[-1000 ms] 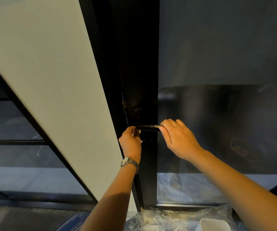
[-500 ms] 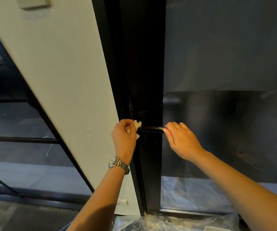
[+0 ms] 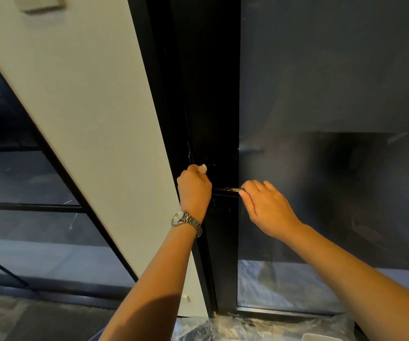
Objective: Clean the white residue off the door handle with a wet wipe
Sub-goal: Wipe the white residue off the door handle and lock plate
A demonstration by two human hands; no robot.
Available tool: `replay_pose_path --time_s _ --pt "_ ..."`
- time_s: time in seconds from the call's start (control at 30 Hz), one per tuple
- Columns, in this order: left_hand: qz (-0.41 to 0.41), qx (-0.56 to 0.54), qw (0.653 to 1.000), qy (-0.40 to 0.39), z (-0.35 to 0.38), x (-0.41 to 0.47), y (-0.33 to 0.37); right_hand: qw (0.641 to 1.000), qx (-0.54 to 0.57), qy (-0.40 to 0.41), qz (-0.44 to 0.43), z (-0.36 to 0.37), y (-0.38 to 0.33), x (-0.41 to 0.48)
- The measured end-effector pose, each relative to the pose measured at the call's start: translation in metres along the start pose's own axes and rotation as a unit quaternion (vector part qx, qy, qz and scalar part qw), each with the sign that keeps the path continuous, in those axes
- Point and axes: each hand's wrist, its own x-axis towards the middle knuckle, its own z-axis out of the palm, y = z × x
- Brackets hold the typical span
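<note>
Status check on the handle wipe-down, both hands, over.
Left hand grips wet wipe at inner end of door handle. Right hand holds its free end. Nothing across the handle; residue too dark to judge.

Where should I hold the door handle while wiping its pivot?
Pinch the door handle at its free right end, from the right, as the right hand does; the bar lies horizontal, and the left hand with the wet wipe crowds the pivot end.
</note>
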Motion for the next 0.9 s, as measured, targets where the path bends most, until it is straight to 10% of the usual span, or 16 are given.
replay_pose_path --time_s 0.9 --pt "0.111 0.083 0.990 0.019 -0.009 0.013 0.020 1.000 0.019 0.011 -0.006 0.000 -0.001 -0.001"
